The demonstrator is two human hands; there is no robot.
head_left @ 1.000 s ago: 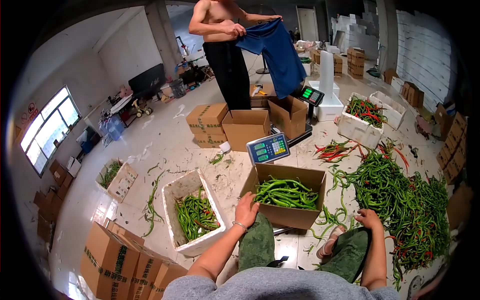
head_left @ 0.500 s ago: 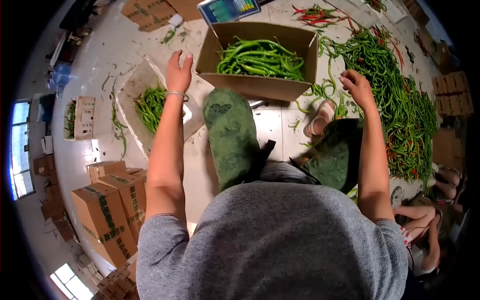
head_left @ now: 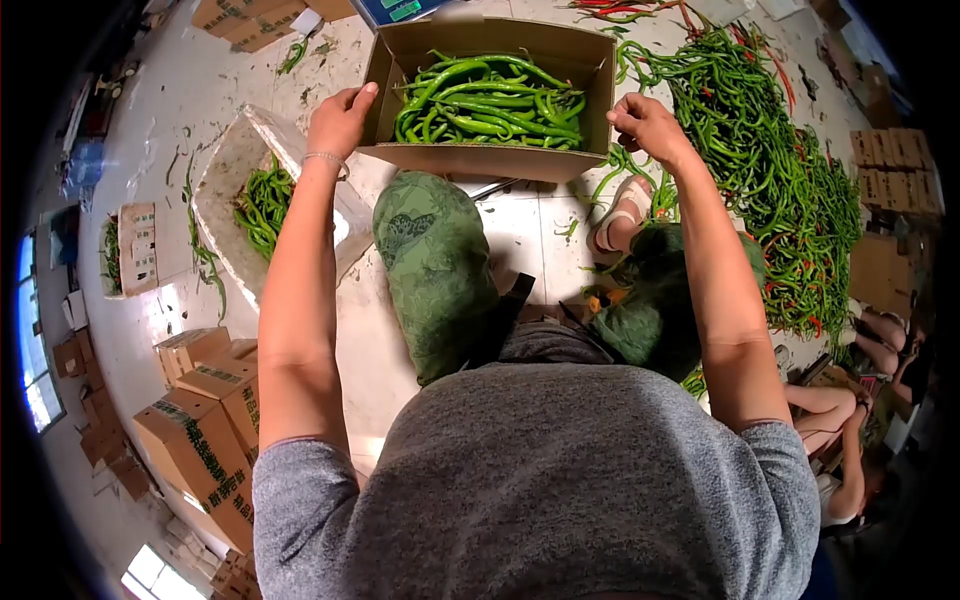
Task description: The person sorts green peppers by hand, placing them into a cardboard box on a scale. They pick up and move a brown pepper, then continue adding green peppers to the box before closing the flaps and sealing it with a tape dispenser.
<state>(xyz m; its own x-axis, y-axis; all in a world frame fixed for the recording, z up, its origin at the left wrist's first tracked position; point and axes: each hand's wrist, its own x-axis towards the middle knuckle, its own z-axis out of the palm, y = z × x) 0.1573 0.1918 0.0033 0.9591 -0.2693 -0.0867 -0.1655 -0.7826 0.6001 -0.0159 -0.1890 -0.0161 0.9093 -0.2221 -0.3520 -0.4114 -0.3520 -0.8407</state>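
An uncovered cardboard box (head_left: 490,160) of long green chilli peppers (head_left: 495,105) stands in front of my knees. My left hand (head_left: 342,122) is at its left wall, with the thumb by the upper edge and the fingers partly hidden. On the opposite side, the curled fingers of my right hand (head_left: 645,125) meet the right wall near its rim. Both hands look closed on the box's sides. Behind the box is part of a blue scale (head_left: 395,10) with a lit green display.
A pale foam box (head_left: 225,190) with green chillies lies left. A large heap of chillies (head_left: 770,180) spreads at the right. Taped cartons (head_left: 200,440) stand lower left. Another person (head_left: 845,440) sits at lower right, and loose chillies dot the floor.
Both my hands have moved inward to the box's side walls, and their fingers have closed in. The whole view has shifted, so the box appears higher and further left.
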